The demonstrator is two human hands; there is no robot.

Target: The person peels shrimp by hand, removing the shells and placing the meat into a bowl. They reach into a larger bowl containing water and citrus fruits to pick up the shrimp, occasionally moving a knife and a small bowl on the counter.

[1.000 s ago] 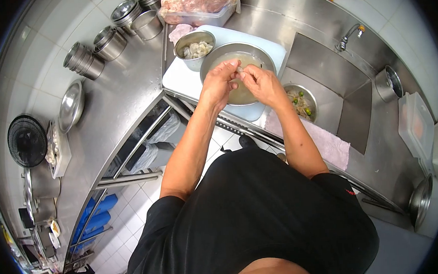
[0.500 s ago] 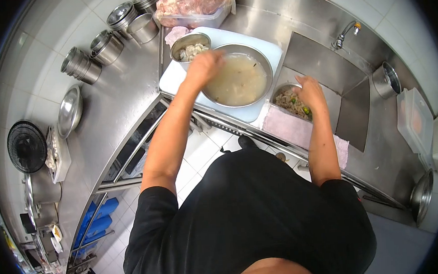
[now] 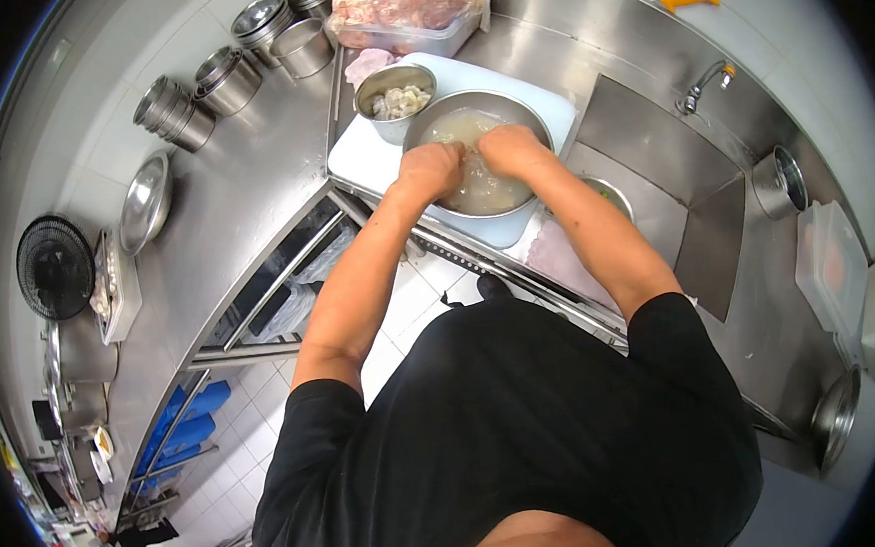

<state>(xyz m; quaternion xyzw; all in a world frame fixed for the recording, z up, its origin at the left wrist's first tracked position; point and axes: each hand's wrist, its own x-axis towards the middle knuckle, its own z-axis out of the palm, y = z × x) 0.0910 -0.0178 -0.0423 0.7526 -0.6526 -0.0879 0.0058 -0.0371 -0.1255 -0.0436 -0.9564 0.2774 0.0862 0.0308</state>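
Both my hands are at a wide metal bowl (image 3: pixel 526 113) of cloudy, pale liquid (image 3: pixel 488 192). My left hand (image 3: pixel 433 168) is closed at the bowl's left side, its fingertips low over the liquid. Opposite it, my right hand (image 3: pixel 508 151) is also closed, its fingers pointing down. The fingertips nearly meet; whatever they pinch is hidden. Left of the bowl stands a smaller metal pot (image 3: pixel 389 129) with whitish, shiny pieces (image 3: pixel 400 101). Both vessels rest on a pale blue board (image 3: pixel 355 156). My right forearm partly covers a metal container (image 3: pixel 621 198) by the sink.
Behind the board, a plastic tub (image 3: pixel 453 37) holds bagged raw meat (image 3: pixel 406 5). The sink (image 3: pixel 650 140) with its tap (image 3: pixel 707 85) lies to the right. A pink cloth (image 3: pixel 562 261) hangs at the front edge. Stacked metal pots (image 3: pixel 231 86) line the left wall.
My right hand has moved left from the container of brownish scraps to the bowl. My left hand has come down from the bowl's upper left edge to the liquid. The view has shifted slightly.
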